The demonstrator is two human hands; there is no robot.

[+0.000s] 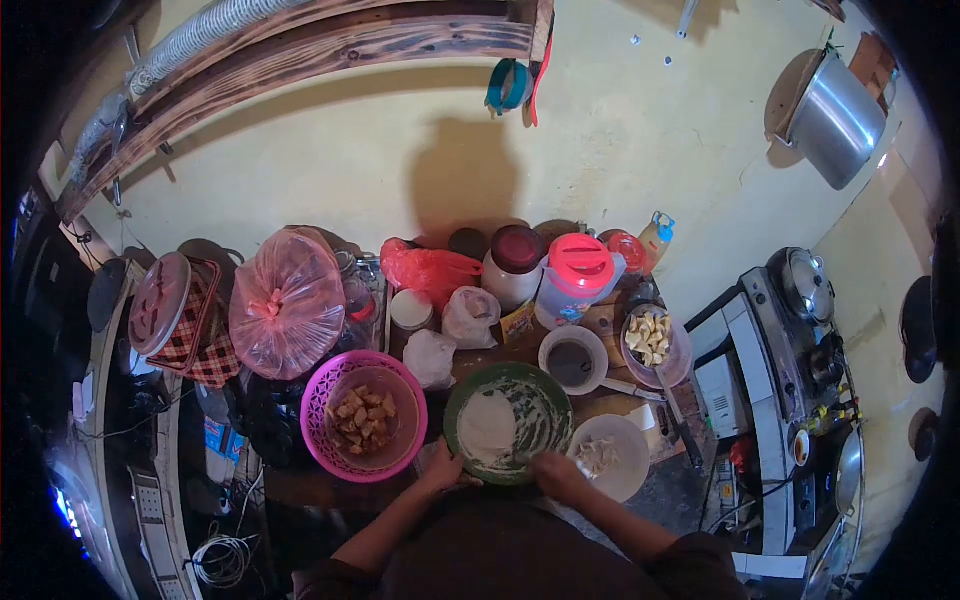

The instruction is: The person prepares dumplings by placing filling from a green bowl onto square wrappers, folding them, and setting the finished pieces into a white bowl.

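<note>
A green bowl (562, 400) stands in front of me with white flour heaped on its left side and smeared over the rest. My left hand (446, 470) is closed on the bowl's near-left rim. My right hand (560, 478) is at the near-right rim, fingers curled together; what they hold, if anything, is hidden. Left of the bowl, a pink basket (313, 420) holds a bowl of brown chunks (362, 418). To the right sit a white bowl with pale pieces (630, 465) and a white pot of dark liquid (572, 362).
Pale chunks (648, 338) fill a strainer with a long handle at the right. Along the back stand a pink-lidded pitcher (580, 280), a jar (514, 265) and a red bag (430, 275). A stove (765, 330) is at far right; a large tied bag (285, 305) stands left.
</note>
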